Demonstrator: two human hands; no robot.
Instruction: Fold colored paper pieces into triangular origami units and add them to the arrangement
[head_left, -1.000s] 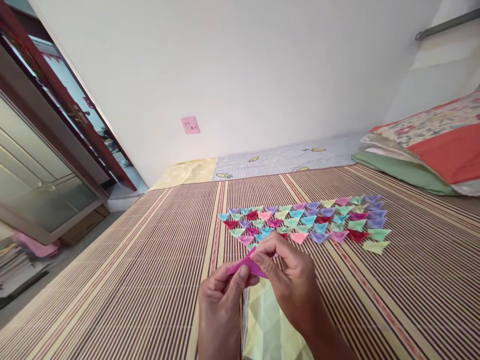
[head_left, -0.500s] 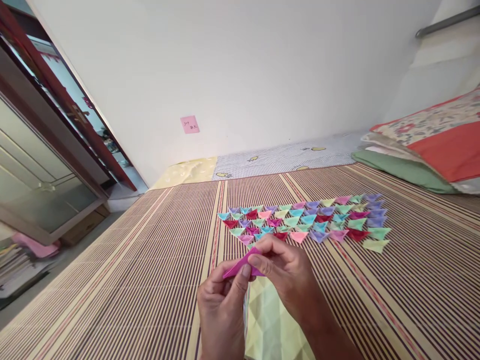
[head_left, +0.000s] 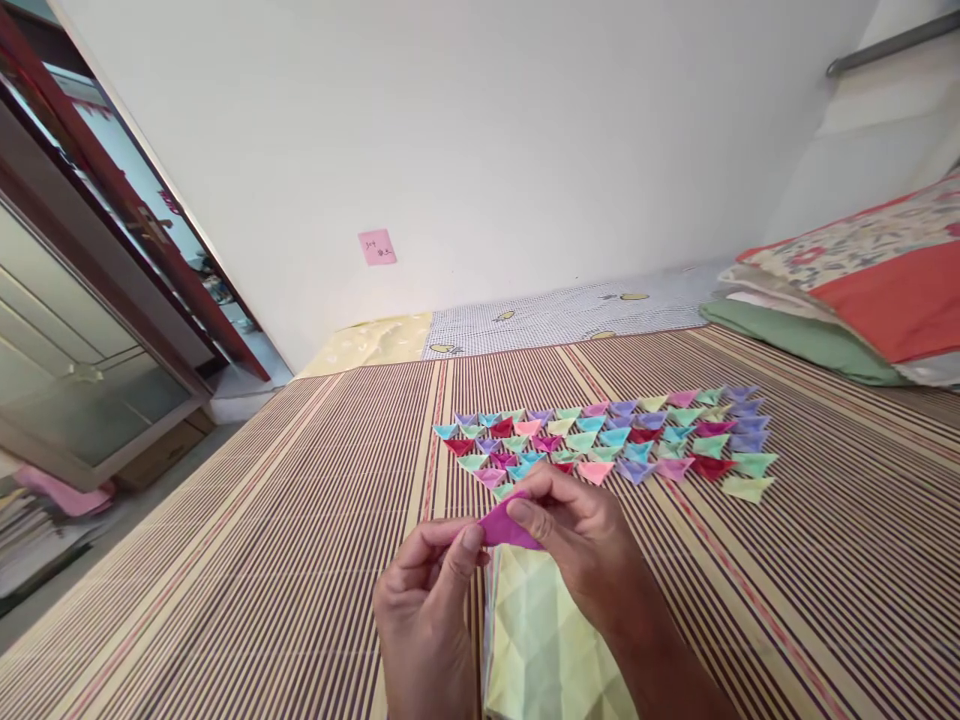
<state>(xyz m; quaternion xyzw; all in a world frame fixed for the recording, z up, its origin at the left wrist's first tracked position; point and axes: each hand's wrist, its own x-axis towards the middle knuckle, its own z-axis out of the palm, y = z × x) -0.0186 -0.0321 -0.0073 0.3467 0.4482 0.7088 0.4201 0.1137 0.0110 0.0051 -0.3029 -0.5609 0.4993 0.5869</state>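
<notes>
Pinched a folded magenta paper [head_left: 499, 525] in left fingers [head_left: 457, 565] and right fingers [head_left: 534, 521], above creased yellow paper [head_left: 551, 640], near rows of small folded pieces [head_left: 596, 472] on a striped mat [head_left: 262, 560].

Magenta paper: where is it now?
Head view, low, just right of centre: the magenta paper is pinched by the left hand and the right hand, on the near side of the folded papers.

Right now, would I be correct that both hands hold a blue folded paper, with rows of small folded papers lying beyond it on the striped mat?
Not quite: the head view shows the folded paper is magenta, not blue. The left hand and right hand both hold it, with rows of small folded papers lying beyond on the striped mat.
</notes>
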